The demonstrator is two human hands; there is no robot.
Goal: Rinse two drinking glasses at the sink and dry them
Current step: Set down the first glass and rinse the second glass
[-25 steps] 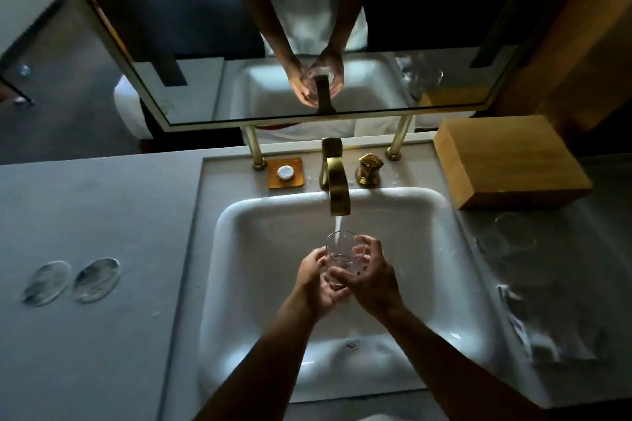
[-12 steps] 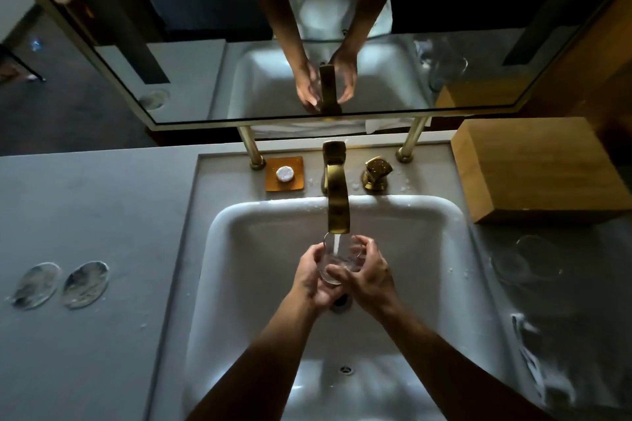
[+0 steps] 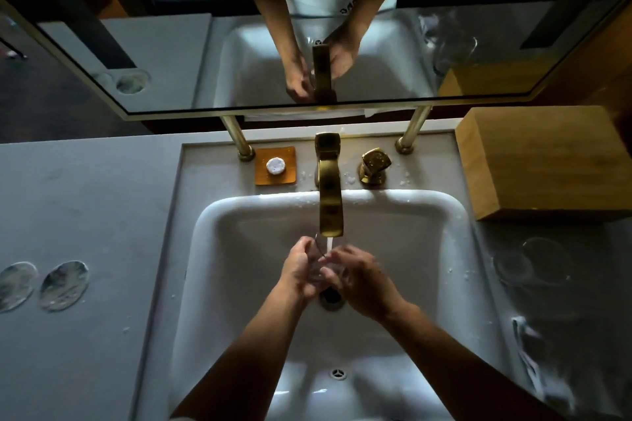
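A clear drinking glass (image 3: 319,261) is held over the white sink (image 3: 219,249), under the running stream from the brass faucet (image 3: 330,202). My left hand (image 3: 299,268) wraps its left side and my right hand (image 3: 355,278) covers its right side and front, hiding most of it. A second clear glass (image 3: 538,261) stands on the dark counter to the right of the sink, faint in the dim light.
A wooden box (image 3: 543,161) sits at the back right. A brass handle (image 3: 374,166) and a soap dish (image 3: 275,166) flank the faucet. Two round coasters (image 3: 63,285) lie on the left counter. A crumpled cloth (image 3: 533,352) lies front right. A mirror (image 3: 307,44) hangs behind.
The view has tilted down and closer to the sink. My hands have turned the glass under the stream, with the right hand now covering more of it.
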